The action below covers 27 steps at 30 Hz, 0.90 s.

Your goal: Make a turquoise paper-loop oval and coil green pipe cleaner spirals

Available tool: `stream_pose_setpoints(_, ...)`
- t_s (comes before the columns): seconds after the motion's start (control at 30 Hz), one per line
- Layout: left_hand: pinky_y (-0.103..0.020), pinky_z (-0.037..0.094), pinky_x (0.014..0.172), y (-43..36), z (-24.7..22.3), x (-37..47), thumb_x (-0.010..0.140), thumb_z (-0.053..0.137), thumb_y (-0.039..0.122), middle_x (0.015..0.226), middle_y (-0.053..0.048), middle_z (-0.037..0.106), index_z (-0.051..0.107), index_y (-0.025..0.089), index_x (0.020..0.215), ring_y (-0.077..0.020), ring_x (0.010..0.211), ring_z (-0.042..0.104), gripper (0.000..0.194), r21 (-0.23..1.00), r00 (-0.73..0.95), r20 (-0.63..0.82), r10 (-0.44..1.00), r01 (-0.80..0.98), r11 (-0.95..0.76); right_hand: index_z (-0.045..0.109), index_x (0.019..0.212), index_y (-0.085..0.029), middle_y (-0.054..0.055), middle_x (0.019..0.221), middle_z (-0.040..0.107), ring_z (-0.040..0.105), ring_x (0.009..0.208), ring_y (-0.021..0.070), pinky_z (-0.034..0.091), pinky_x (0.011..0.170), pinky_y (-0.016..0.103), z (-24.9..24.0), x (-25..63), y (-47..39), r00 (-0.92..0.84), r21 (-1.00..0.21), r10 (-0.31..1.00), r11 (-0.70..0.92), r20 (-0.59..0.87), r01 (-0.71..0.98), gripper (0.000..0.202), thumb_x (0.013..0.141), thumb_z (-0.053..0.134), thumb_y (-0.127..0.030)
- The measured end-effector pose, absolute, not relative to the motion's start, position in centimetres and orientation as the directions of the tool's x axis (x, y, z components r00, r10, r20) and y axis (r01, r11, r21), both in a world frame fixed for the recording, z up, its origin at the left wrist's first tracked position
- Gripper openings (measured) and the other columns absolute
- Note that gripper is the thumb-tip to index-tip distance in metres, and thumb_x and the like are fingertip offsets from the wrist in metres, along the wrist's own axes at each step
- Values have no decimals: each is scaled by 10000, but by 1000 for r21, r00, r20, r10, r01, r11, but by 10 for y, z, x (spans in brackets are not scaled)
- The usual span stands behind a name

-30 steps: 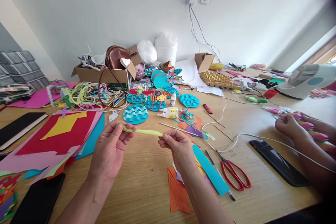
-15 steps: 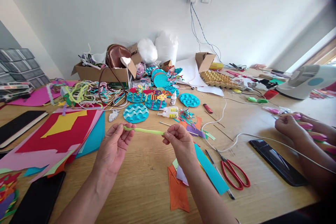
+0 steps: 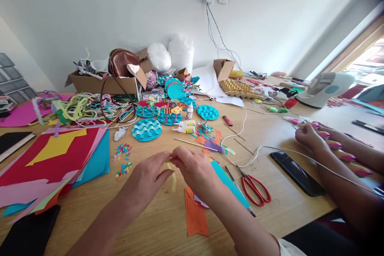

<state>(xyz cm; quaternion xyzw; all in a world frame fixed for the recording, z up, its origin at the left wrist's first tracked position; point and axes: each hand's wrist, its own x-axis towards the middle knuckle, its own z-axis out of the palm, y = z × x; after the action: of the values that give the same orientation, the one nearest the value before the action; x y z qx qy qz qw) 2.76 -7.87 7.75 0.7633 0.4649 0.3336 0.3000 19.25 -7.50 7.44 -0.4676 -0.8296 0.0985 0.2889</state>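
My left hand (image 3: 150,176) and my right hand (image 3: 193,168) meet above the wooden table, fingertips touching. Between them they pinch a pale yellow-green pipe cleaner (image 3: 173,182), whose free end hangs down, slightly blurred. Most of it is hidden by my fingers. Just beyond the hands lie a thin white stick (image 3: 195,144) and a blue disc with wavy light strips (image 3: 147,129). An orange paper piece (image 3: 196,218) and a blue paper strip (image 3: 229,186) lie beside and under my right forearm.
Red-handled scissors (image 3: 256,190), a pen and a black phone (image 3: 297,173) lie right. Another person's hands (image 3: 310,138) hold pink-and-green pieces at the far right. Coloured paper (image 3: 63,152) is stacked left. Glue bottles (image 3: 186,128), a white cable and a cardboard box (image 3: 99,85) stand or lie beyond.
My hands have come together and turned palms down. The pipe cleaner, earlier stretched straight between them, now hangs from the fingertips. The view has shifted right.
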Motion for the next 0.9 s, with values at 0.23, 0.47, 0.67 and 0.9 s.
stream_pose_setpoints(0.23,-227,428,601,-74,56,46,829,470,259,650,24,588,608,213,844,-133,628,567,146,898,311,164,936,345,-273,553,855,-205,5,725,676,615,662,135,384,580,210,78,202,-84,-240,-633,907,414,345,655,40,825,528,-198)
stream_pose_setpoints(0.47,-165,312,393,-71,54,44,752,573,303,610,49,559,460,206,769,-80,469,463,151,997,234,-59,970,-42,71,562,787,-223,51,814,666,614,732,222,389,586,290,61,304,-108,232,-311,973,-224,-12,924,186,827,448,-365)
stream_pose_setpoints(0.67,-156,345,463,-71,61,46,726,605,272,634,39,580,442,192,747,-63,520,473,183,957,267,-159,950,-196,215,550,856,-215,78,915,650,616,808,241,373,578,291,6,379,-134,361,-49,904,-381,-228,923,202,816,411,-356)
stream_pose_setpoints(0.9,-165,340,468,-68,62,45,677,591,224,588,49,543,463,185,749,-61,499,450,152,914,270,-207,940,-290,285,546,797,-178,134,880,665,627,797,271,370,565,297,-6,384,-121,388,41,873,-394,-296,918,137,767,428,-241)
